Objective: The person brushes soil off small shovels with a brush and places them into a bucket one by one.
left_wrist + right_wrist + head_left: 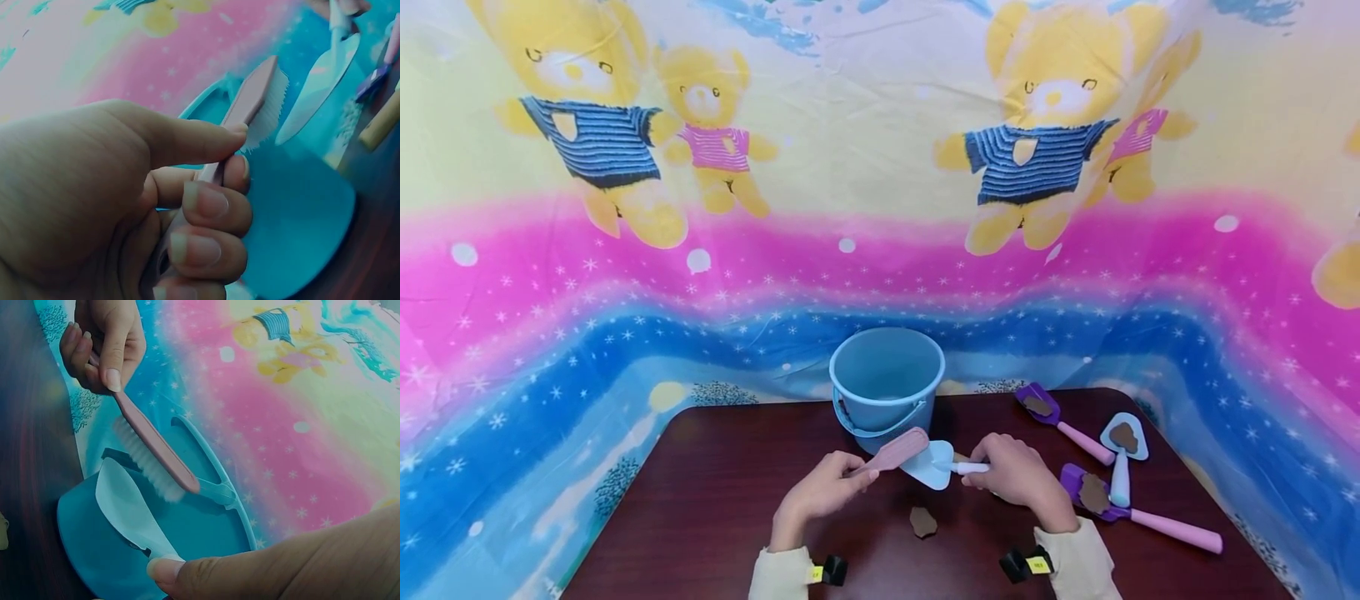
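- Dark worktop (700,492), under both hands: plenty of bare room left of the left hand, but its right edge runs close past the shovels on the right hand's side.
- Blue bucket (887,406), just beyond both hands and near the far edge; a careless forward knock could, I'd say, shove it backwards.
- Long-handled purple shovel (1176,531), second purple shovel (1086,442) and resting blue shovel (1121,479), all right of the right hand, each bearing a brown piece; a wide swing of that arm might spill them.
- Left hand (823,492): fingers curled firmly round the pink brush (898,450), which points rightward from it, bristles towards the other tool. Touching or not, I can't tell.
- Right hand (1018,471): clamped on the handle of the pale blue shovel (931,468), blade towards the left hand. A loose grip could let that blade twist if the brush pressed it.
- Loose brown piece (923,522), on the worktop between the hands, nearer the person; a dropped wrist could nudge it.
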`<action>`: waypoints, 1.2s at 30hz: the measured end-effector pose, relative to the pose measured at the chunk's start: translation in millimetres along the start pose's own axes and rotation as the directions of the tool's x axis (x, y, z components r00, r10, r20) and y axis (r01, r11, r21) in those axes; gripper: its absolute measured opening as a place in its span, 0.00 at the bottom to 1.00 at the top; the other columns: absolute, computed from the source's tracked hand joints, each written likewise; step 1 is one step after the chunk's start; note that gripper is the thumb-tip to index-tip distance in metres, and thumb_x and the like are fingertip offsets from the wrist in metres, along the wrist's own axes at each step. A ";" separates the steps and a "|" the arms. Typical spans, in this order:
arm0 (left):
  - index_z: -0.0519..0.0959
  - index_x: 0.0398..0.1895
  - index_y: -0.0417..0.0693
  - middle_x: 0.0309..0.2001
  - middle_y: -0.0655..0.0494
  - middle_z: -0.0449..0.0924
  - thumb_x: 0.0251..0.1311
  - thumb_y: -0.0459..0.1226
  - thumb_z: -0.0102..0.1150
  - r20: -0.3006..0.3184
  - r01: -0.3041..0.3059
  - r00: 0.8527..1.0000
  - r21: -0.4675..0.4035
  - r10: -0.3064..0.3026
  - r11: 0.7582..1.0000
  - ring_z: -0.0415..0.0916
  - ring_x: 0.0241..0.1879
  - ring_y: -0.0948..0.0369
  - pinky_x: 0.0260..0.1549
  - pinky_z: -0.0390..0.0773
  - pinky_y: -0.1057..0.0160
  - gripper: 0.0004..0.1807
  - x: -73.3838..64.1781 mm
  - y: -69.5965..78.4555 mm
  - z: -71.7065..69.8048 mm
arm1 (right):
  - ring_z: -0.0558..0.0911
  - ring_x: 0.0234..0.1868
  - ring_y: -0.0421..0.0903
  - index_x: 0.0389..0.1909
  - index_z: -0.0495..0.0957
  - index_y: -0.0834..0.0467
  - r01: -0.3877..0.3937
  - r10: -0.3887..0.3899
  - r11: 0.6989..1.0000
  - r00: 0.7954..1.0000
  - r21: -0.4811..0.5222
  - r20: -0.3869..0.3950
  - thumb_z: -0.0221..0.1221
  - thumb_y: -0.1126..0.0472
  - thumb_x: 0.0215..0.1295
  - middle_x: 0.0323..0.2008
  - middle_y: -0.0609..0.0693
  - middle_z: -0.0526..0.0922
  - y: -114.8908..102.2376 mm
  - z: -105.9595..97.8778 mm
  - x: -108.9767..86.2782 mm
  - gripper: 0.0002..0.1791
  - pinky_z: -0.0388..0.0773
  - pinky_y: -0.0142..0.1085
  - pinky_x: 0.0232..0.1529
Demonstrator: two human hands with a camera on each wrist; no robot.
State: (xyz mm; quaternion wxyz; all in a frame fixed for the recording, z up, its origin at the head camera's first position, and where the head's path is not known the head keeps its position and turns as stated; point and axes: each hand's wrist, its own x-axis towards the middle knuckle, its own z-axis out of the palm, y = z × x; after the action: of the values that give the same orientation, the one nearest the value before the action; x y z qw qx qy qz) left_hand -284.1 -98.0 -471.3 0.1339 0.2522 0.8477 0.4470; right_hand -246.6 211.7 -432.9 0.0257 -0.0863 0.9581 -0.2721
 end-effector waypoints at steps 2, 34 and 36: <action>0.80 0.28 0.45 0.16 0.61 0.66 0.73 0.45 0.56 0.026 -0.009 1.000 -0.022 0.010 1.000 0.60 0.15 0.66 0.16 0.63 0.67 0.17 3.2 1.9 4.9 | 0.73 0.23 0.44 0.24 0.84 0.50 0.005 -0.005 1.000 1.000 0.006 0.004 0.74 0.56 0.56 0.19 0.42 0.77 0.5 0.1 0.0 0.08 0.69 0.40 0.28; 0.75 0.28 0.32 0.13 0.59 0.66 0.75 0.44 0.54 0.153 0.004 0.988 -0.151 0.019 0.989 0.61 0.12 0.65 0.15 0.64 0.68 0.23 21.4 10.6 47.4 | 0.73 0.26 0.44 0.31 0.84 0.54 -0.011 0.010 1.000 1.000 -0.017 -0.026 0.76 0.61 0.53 0.27 0.45 0.80 -2.5 0.3 -1.5 0.09 0.73 0.41 0.31; 0.75 0.26 0.36 0.13 0.60 0.66 0.75 0.45 0.54 0.143 0.016 0.990 -0.132 0.003 0.991 0.61 0.13 0.65 0.16 0.64 0.67 0.23 21.7 10.0 46.8 | 0.74 0.27 0.43 0.31 0.85 0.53 -0.011 0.010 1.000 1.000 -0.023 -0.026 0.77 0.60 0.52 0.28 0.44 0.81 -2.3 -0.9 -1.0 0.09 0.74 0.42 0.32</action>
State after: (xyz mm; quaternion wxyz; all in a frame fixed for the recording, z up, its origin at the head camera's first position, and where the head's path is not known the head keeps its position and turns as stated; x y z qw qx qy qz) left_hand -278.0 -49.1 -489.4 0.2121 0.2714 0.8053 0.4826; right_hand -245.3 210.4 -430.9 0.0136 -0.0779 0.9618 -0.2620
